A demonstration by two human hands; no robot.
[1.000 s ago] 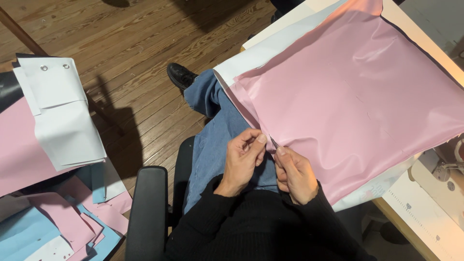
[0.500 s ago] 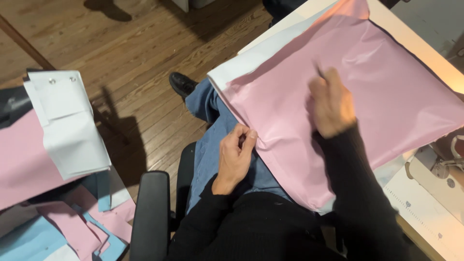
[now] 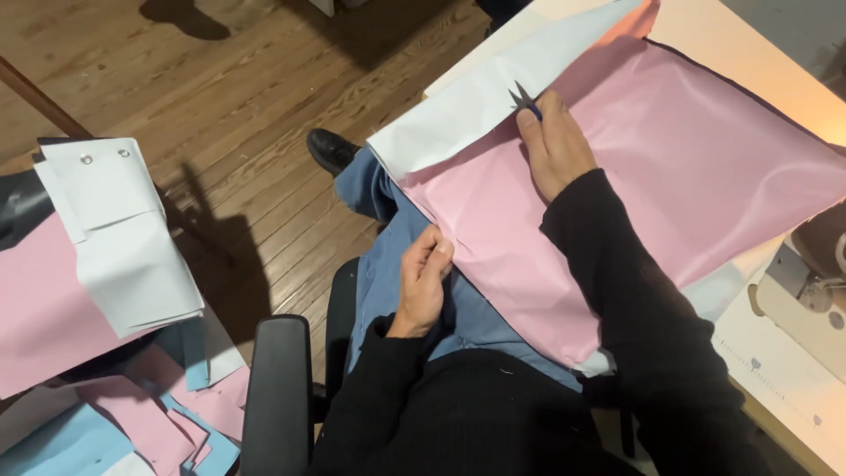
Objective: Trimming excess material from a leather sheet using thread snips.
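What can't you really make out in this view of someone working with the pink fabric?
- Small snips: only the dark tips show; the right hand covers the rest.
- Left hand: its curled fingers hide what they pinch at the pink fabric edge.
- Sewing machine: cut off by the right edge.
- Fabric pile: cut off at the left edge.

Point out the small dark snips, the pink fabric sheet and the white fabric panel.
small dark snips (image 3: 522, 97), head view, on the open blades.
pink fabric sheet (image 3: 705, 167), head view, on its flat middle.
white fabric panel (image 3: 458, 115), head view, on its middle.
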